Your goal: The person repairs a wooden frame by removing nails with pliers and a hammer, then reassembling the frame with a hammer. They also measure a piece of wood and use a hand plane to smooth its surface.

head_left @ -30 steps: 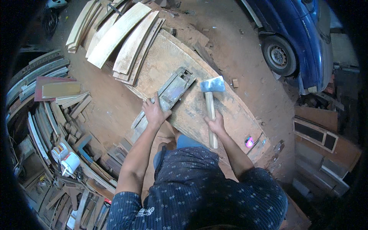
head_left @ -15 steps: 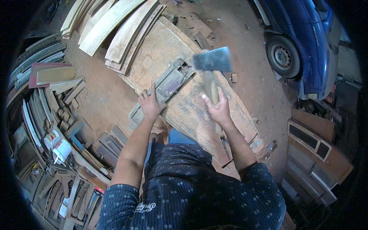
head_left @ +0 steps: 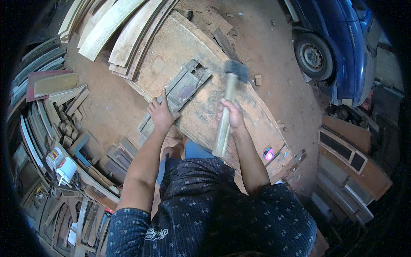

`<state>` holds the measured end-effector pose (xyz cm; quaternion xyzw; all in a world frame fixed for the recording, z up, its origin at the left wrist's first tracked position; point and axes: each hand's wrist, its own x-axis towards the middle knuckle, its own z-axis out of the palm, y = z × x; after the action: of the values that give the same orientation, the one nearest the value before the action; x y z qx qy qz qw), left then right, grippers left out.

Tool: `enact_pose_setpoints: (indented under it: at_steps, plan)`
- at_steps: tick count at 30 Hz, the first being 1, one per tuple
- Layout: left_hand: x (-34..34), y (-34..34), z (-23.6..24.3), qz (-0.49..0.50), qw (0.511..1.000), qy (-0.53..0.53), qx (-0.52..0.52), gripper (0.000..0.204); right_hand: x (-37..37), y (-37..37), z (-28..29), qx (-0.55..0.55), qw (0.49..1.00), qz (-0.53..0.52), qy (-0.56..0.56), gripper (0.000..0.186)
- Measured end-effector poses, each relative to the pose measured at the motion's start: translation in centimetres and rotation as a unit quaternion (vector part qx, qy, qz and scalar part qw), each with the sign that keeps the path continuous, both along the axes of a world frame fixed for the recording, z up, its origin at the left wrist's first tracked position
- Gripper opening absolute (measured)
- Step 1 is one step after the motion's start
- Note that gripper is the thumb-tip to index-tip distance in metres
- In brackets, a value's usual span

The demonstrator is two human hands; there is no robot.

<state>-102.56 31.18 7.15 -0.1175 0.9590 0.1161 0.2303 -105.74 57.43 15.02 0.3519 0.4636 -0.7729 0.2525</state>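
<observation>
My right hand (head_left: 230, 115) is wrapped round the wooden handle of a hammer (head_left: 224, 128). Its blocky dark head is blurred and lifted at the far end, to the right of a long grey, worn board (head_left: 186, 85). This board lies slantwise on the dusty workbench (head_left: 201, 113) and has a rectangular cut-out near its far end. Across its nearer half rests my left hand (head_left: 161, 115), fingers stretched and spread, thumb toward the right edge. The hammer head is apart from the board.
Curved planks (head_left: 132, 38) are stacked at the bench's far left. A small round pink-lit object (head_left: 268, 154) lies near the right corner. Wood offcuts (head_left: 68, 128) and a white bucket (head_left: 66, 169) stand left; a blue car (head_left: 329, 43) is at far right.
The hammer has been turned, its handle end now pointing toward me and its head shifted right and slightly down. My left hand stays on the board, while the whole view shifts slightly.
</observation>
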Motion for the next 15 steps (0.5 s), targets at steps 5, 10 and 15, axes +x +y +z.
enact_pose_setpoints:
  at_steps: [5, 10, 15]
  plan:
    - [-0.1, 0.2, -0.1, -0.009, 1.0, 0.026, -0.001, 0.134, -0.6, -1.8, 0.0, 0.121, 0.98, -0.159, 0.024, 0.025]
    - [0.2, -0.2, -0.8, -0.007, 0.999, 0.047, -0.002, 0.133, 0.1, -5.6, 1.0, -0.109, 0.971, 0.207, -0.048, 0.025]
    - [0.1, 0.0, -0.4, -0.004, 0.998, 0.053, 0.02, 0.134, 0.9, -7.2, 4.5, -0.011, 0.998, 0.064, 0.016, 0.023]
